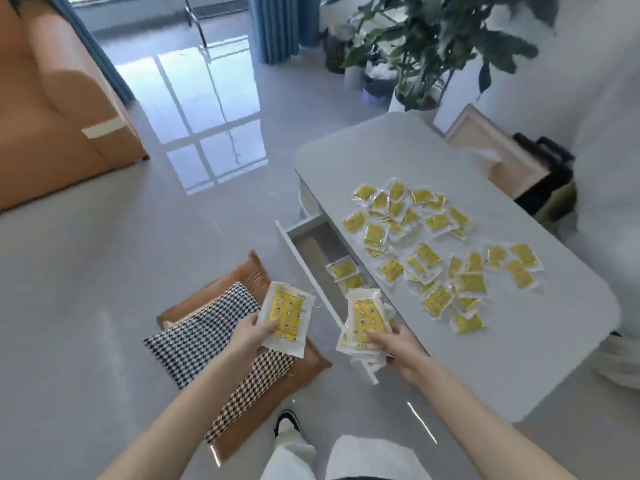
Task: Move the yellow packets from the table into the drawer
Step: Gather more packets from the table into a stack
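Left grip (247,336) clasped on a stack of yellow packets (287,313), held over the cushions (207,336). Right grip (398,344) clasped on a fanned stack (363,323) by the open drawer (311,244). Many loose packets (433,251) remain on the tabletop (398,157). Risk: slick wrappers sliding apart, lower ones dropped onto the floor (104,271).

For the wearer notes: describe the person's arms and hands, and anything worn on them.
The left hand and right hand are bare: no gloves, and no ring, watch or bracelet shows. No sleeve is in view anywhere down to the bottom edge of the picture.
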A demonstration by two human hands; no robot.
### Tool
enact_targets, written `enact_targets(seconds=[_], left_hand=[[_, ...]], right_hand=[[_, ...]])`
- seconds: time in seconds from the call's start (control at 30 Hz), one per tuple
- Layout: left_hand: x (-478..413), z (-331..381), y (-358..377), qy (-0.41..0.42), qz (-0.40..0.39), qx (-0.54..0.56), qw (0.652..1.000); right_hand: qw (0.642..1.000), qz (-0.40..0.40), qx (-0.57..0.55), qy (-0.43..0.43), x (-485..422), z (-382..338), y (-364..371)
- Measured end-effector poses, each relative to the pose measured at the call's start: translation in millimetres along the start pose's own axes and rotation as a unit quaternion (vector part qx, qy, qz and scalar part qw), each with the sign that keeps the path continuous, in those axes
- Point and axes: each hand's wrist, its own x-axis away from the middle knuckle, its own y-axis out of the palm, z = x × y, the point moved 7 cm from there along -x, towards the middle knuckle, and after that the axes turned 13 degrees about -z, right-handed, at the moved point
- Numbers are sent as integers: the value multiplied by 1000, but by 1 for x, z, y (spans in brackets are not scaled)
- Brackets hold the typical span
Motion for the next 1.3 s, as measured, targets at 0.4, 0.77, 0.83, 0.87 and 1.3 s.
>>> enact_targets(seconds=[0.4,0.77,0.83,0.87,1.3], left_hand=[[-102,86,22,-14,-25,-137,990],[-167,165,78,8,-30,-111,993],[-172,180,87,19,-31,-124,992],[-175,188,92,26,-32,-129,991],[-210,226,130,29,-62,-224,972]], right_hand=[[985,103,-135,-24,-19,-9,-17],[985,92,-145,-31,-61,-75,-54],[983,91,-153,-39,-63,-87,-58],[982,93,-158,-43,-64,-92,-60],[969,101,-225,-30,-100,-95,-75]])
